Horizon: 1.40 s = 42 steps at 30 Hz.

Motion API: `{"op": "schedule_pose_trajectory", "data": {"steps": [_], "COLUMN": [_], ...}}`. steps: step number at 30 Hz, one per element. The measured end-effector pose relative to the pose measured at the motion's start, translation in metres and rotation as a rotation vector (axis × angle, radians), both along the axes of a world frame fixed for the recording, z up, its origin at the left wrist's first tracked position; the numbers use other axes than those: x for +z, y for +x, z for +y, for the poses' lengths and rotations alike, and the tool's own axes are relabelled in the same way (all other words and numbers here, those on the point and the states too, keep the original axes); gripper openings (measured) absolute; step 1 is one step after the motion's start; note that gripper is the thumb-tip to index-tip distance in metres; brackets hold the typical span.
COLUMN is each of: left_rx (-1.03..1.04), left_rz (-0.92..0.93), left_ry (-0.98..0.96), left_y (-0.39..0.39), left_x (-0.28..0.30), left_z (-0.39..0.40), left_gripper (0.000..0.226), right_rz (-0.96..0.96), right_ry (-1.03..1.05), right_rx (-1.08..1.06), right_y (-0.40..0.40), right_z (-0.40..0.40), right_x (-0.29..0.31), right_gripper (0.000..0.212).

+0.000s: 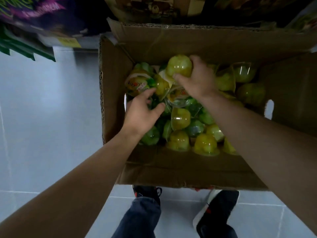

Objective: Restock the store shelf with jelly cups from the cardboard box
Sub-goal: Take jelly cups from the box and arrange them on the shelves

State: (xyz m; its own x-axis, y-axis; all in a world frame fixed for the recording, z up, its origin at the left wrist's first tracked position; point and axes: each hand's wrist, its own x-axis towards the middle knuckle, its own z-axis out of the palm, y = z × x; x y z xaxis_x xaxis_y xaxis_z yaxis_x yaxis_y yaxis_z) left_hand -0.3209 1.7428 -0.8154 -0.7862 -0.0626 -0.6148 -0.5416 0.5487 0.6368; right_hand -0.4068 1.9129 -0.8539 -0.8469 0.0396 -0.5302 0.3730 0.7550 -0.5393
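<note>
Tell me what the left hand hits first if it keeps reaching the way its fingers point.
Most likely the jelly cup with the printed lid just beyond the left hand, inside the cardboard box. Depth is unclear, so contact may already exist.

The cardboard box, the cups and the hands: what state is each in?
Brown cardboard box: flaps open, cups heaped inside.
Yellow-green clear plastic jelly cup: upside down, gripped by right hand.
Left hand: fingers curled among the cups, grip unclear.
</note>
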Motion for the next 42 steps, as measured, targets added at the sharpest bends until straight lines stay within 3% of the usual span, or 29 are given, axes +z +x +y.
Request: {"op": "schedule_pose_trajectory", "data": {"steps": [5,7,9,14,16,19,21,24,26,29,32,35,42], "left_rx": [0.039,0.040,0.021,-0.082,-0.101,-0.112,-0.121,-0.128,-0.098,-0.018,0.013,0.019,0.059], "left_rz": [0.040,0.063,0.090,0.138,0.150,0.153,0.149,0.145,0.152,0.141,0.149,0.151,0.140], "left_ry": [0.032,0.070,0.107,0.178,0.196,0.212,0.218,0.228,0.205,0.157,0.120,0.107,0.139], "left_y": [0.000,0.004,0.008,0.013,0.013,0.014,0.017,0.023,0.025,0.020,0.013,0.010,0.014], "left_x": [-0.006,0.000,0.008,0.023,0.028,0.031,0.031,0.028,0.024,0.014,0.000,-0.013,-0.018], "left_z": [0.000,0.003,0.007,0.026,0.033,0.041,0.045,0.051,0.053,0.051,0.041,0.032,0.028], "left_gripper": [0.065,0.073,0.085,0.111,0.114,0.114,0.113,0.108,0.104,0.104,0.100,0.101,0.108], "right_rz": [0.048,0.022,-0.095,-0.357,-0.448,-0.576,-0.627,-0.640,-0.594,-0.312,0.035,0.115,0.150], "right_ry": [-0.078,-0.204,-0.370,-0.750,-0.836,-0.937,-0.957,-0.920,-0.827,-0.426,-0.028,0.277,0.351], "right_rx": [-0.153,-0.277,-0.384,-0.706,-0.796,-0.866,-0.863,-0.761,-0.575,-0.220,0.112,0.472,0.644], "right_y": [0.007,0.020,0.037,0.068,0.074,0.088,0.095,0.103,0.103,0.090,0.063,0.043,0.017], "right_z": [-0.005,0.005,0.015,0.031,0.033,0.036,0.039,0.048,0.056,0.076,0.094,0.093,0.100], "right_x": [0.003,0.020,0.043,0.080,0.086,0.089,0.086,0.081,0.076,0.055,0.024,-0.010,-0.032], "right_gripper": [0.061,0.045,0.026,0.009,0.011,0.042,0.051,0.057,0.058,0.061,0.082,0.095,0.091]}}
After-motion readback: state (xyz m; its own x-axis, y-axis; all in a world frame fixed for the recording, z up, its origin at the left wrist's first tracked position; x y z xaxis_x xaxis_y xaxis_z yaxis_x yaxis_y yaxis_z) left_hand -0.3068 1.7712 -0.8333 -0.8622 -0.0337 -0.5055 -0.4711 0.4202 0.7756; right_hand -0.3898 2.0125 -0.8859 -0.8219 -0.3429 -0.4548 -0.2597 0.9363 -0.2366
